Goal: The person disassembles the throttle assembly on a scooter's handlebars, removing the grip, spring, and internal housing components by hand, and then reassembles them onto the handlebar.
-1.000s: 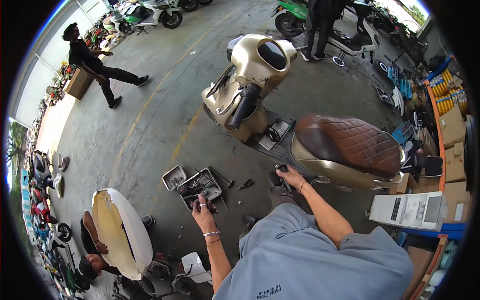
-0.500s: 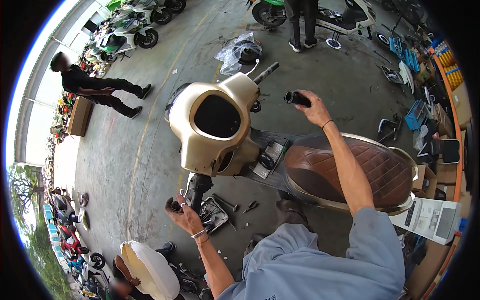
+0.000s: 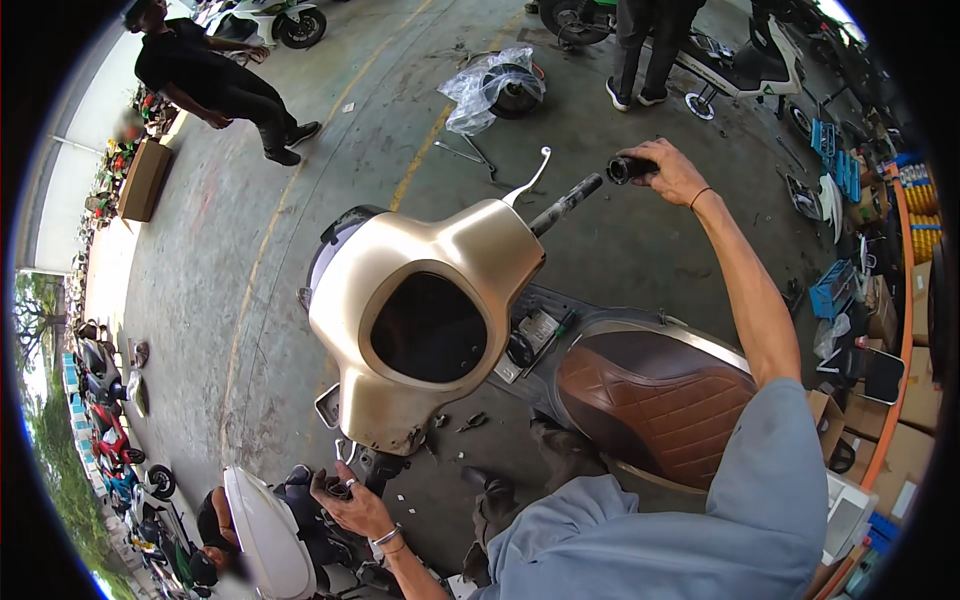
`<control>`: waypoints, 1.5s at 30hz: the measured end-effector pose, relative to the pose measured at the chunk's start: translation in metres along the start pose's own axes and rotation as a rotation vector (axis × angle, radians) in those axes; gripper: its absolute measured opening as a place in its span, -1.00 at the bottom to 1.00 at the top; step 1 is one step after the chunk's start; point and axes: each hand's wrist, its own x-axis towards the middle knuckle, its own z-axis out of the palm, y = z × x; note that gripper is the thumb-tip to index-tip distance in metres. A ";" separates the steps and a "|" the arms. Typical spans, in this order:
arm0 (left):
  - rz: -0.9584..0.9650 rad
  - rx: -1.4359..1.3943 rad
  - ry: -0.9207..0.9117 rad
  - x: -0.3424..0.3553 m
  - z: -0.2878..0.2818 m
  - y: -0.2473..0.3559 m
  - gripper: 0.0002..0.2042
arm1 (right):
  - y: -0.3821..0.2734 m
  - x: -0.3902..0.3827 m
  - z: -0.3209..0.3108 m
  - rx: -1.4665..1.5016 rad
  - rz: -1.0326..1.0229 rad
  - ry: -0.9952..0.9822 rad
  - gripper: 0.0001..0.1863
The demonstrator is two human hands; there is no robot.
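A gold scooter front cover (image 3: 430,235) with a dark oval opening stands before me. From its right side come a silver brake lever (image 3: 532,180) and a bare, scuffed handlebar end (image 3: 568,205). My right hand (image 3: 676,174) is closed around a black hollow handlebar grip (image 3: 628,170). The grip's open mouth faces the bar end, a small gap apart. Low at the left, my left hand (image 3: 358,508) has curled fingers beside the left brake lever (image 3: 345,450). Something dark shows at those fingers, too unclear to name.
A brown quilted seat (image 3: 650,405) lies to my right, behind a footboard bearing a flat metal part (image 3: 530,345). A plastic-wrapped wheel (image 3: 512,90) rests on the floor ahead. One person (image 3: 215,75) stands far left; another, lower left, is beside a white panel (image 3: 265,540).
My right hand has brought the black grip closer to the bare handlebar end. My view has shifted, and the scooter's front looks larger. The person at far left has changed stance.
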 end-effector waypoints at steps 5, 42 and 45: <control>-0.090 0.124 -0.047 -0.001 -0.004 0.010 -0.52 | -0.025 0.010 -0.006 -0.226 -0.178 -0.001 -0.45; -0.116 0.151 0.060 -0.012 0.003 0.000 -0.50 | -0.027 0.028 0.016 1.260 0.176 -0.486 -0.47; -0.086 0.154 0.088 -0.011 0.010 -0.004 -0.52 | -0.022 0.033 0.028 1.212 -0.009 -0.404 -0.53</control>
